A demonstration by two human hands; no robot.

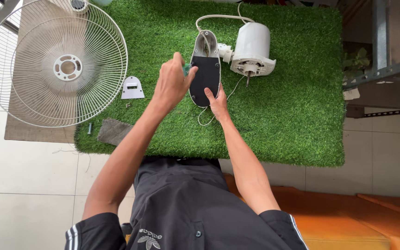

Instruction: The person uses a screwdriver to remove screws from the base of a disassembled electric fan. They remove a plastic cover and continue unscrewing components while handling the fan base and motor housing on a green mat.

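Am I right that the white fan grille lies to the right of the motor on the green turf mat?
Not quite: the head view shows the white fan grille to the left of the motor, overhanging the left edge of the green turf mat.

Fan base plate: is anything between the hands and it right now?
Nothing visible. The right hand already rests on the lower end of the black fan base plate, and the left hand, gripping a green-handled tool, is at its left edge.
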